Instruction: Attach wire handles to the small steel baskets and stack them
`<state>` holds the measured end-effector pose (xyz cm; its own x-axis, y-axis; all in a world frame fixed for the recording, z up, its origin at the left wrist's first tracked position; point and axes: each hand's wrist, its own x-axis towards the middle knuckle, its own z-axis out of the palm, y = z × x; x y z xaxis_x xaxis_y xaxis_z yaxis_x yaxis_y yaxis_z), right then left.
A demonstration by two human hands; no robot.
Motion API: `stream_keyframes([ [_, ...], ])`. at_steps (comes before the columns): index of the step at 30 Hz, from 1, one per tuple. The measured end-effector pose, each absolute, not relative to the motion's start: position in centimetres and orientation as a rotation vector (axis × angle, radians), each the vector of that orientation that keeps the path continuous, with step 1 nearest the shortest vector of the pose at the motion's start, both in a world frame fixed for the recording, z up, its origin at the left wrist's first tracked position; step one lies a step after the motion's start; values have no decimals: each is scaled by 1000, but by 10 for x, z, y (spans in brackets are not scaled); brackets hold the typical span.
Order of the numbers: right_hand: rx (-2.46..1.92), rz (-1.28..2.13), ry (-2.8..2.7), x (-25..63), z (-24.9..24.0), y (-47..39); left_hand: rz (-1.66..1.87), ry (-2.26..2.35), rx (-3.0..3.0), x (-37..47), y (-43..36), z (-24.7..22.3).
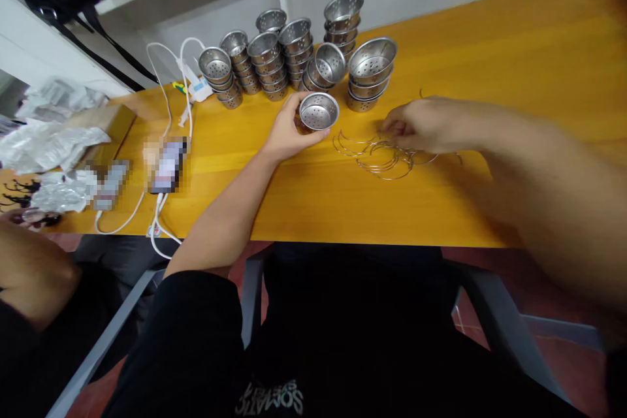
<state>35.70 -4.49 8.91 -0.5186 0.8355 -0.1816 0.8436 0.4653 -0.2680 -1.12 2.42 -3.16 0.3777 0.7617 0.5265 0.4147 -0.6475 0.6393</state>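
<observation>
My left hand (285, 128) is wrapped round a small perforated metal cup (319, 111), its open mouth tilted towards me. Over a loose heap of thin wire rings (385, 160) is my right hand (409, 125), with its fingers bent together at the heap's far edge. Whether a ring is between those fingertips is hidden. Just beyond the left hand, another perforated cup (329, 66) lies tipped against others. A stack of wider cups (372, 65) stands upright beyond the rings.
Several stacks of perforated cups (267, 55) line the back of the wooden table (313, 202). Left of me lie a phone (169, 166), white cables (190, 101), a cardboard box (117, 130) and plastic bags (49, 130). Another person's arm (34, 268) rests at the far left.
</observation>
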Motion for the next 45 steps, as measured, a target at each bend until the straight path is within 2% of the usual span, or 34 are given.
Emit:
stream_keyframes([
  [5, 1638, -648, 2578, 368, 129, -39, 1196, 902, 2256, -11, 34, -42],
  [8, 1672, -692, 2807, 369, 149, -43, 1173, 908, 2265, -10, 29, -37],
  [10, 1618, -897, 3004, 363, 154, -48, 1171, 922, 2261, -9, 24, -34],
  [13, 1506, -1366, 3203, 340, 146, -55, 1150, 931, 2259, -7, 20, -32],
  [16, 1484, -1590, 3364, 313, 123, -57, 1133, 913, 2253, -6, 19, -32],
  [19, 1604, -1665, 3371, 297, 95, -53, 1146, 851, 2236, -6, 23, -34],
  [22, 1711, -1610, 3407, 291, 71, -48, 1143, 785, 2242, -8, 31, -40],
  [25, 1811, -1404, 3483, 289, 54, -44, 1158, 741, 2234, -8, 39, -48],
  [32, 1848, -1056, 3479, 283, 38, -42, 1191, 569, 2183, -2, 50, -62],
  [45, 1983, -998, 3415, 285, 37, -41, 1169, 596, 2144, 2, 46, -59],
])
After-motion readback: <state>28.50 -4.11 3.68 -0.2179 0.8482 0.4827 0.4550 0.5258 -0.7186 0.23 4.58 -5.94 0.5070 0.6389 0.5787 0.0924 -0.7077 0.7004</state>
